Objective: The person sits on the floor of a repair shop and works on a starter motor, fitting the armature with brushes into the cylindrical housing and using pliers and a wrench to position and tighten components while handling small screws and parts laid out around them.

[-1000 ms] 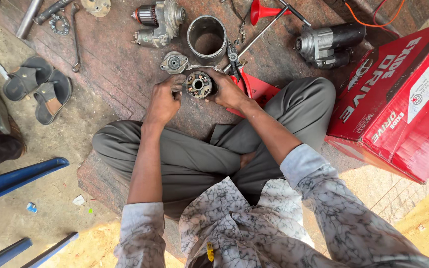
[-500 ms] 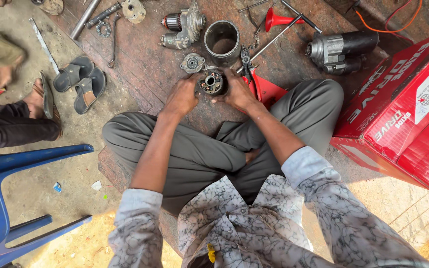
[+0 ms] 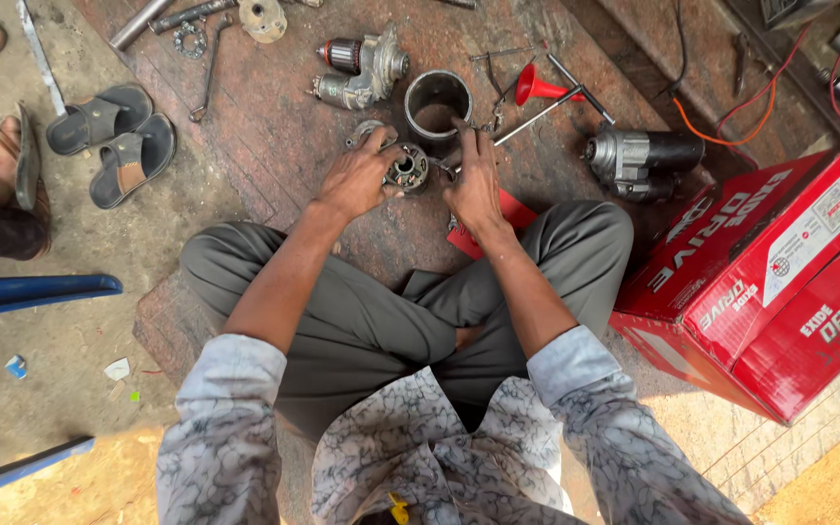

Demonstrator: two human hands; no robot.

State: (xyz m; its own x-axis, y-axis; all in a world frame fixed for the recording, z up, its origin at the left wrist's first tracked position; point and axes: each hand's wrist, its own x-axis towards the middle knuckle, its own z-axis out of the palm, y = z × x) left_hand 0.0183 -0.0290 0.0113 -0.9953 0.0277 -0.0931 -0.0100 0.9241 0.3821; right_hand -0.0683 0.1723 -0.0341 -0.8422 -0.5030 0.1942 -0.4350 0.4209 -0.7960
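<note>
I sit cross-legged on a brown floor slab. A small round metal motor part [image 3: 408,170] with a greasy centre lies on the floor in front of my knees. My left hand [image 3: 358,178] grips its left side with the fingers curled around the rim. My right hand [image 3: 474,180] rests just right of it, fingers stretched forward toward a metal cylinder housing [image 3: 437,102], fingertips touching a thin tool by the part. A second round plate [image 3: 365,132] lies behind my left hand.
A dismantled armature with gear housing [image 3: 362,66] lies at the back, a whole starter motor [image 3: 644,160] to the right, a red funnel [image 3: 537,87] between them. Two red cartons [image 3: 780,282] stand at right. Sandals [image 3: 114,141], another person's feet and blue chair legs [image 3: 31,292] lie left.
My view has moved closer and shifted. My right hand has slid off the round part and stretched toward the cylinder housing; my left hand stays on the part.
</note>
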